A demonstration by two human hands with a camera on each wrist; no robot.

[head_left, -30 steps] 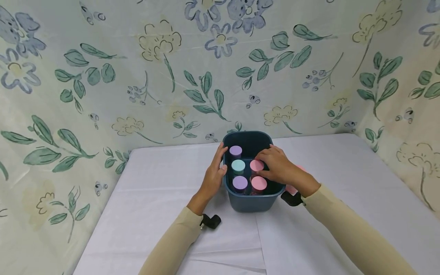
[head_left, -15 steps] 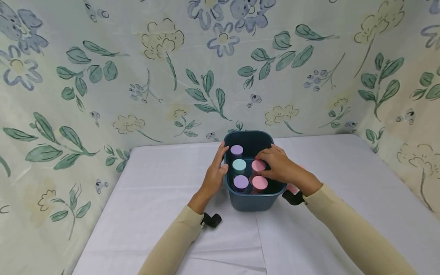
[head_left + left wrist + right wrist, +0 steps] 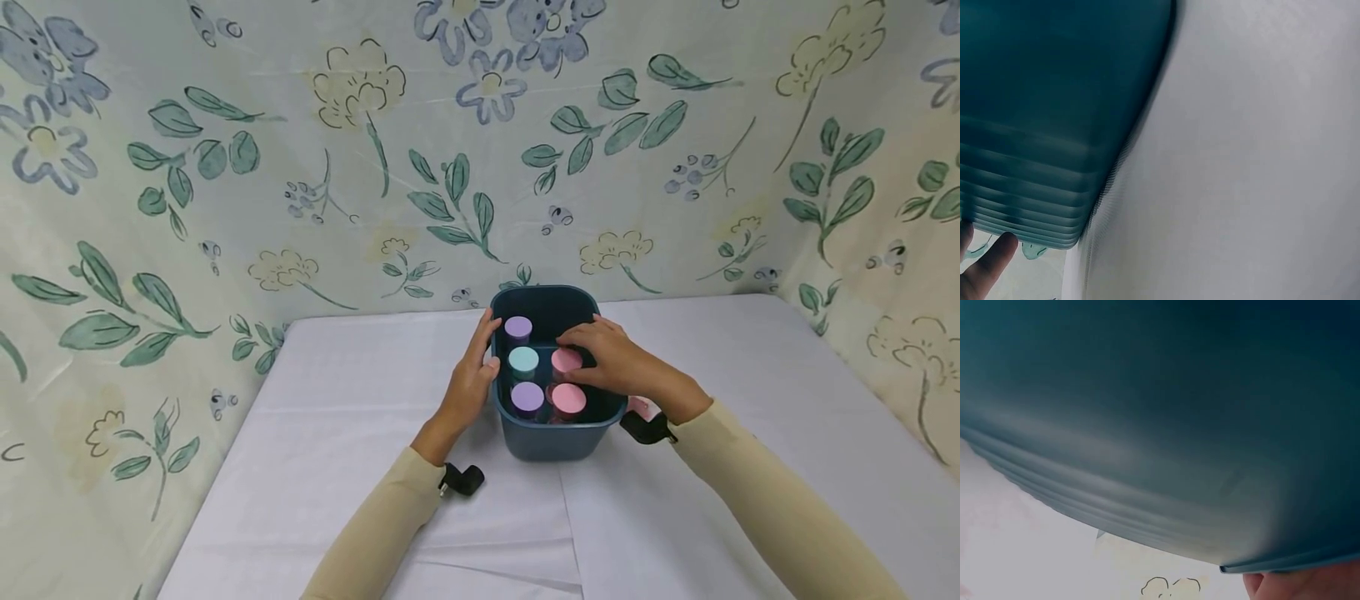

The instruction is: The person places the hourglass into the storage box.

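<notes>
A dark blue plastic bin [image 3: 558, 443] stands on the table, holding several small clear jars with coloured lids. My left hand [image 3: 467, 385] rests along the bin's left side, fingers fairly straight and fingertips at the rim; in the left wrist view, fingers [image 3: 996, 259] touch the ribbed rim. My right hand [image 3: 611, 357] reaches over the right rim and pinches a pink-lidded jar [image 3: 564, 362] between thumb and fingers. Around it stand a second pink-lidded jar [image 3: 568, 402], a teal-lidded jar [image 3: 523, 361], a near purple-lidded jar [image 3: 527, 400] and a far purple-lidded jar [image 3: 518, 328].
Something pink [image 3: 640, 407] shows beside the bin, mostly hidden behind my right wrist. A white cloth [image 3: 360, 433] with a few creases covers the table. Floral fabric [image 3: 450, 167] hangs close behind the bin and along both sides.
Both hands keep their places at the bin, the right one still on the pink-lidded jar. The head view has shifted slightly, and my right wrist now covers more of the pink item outside.
</notes>
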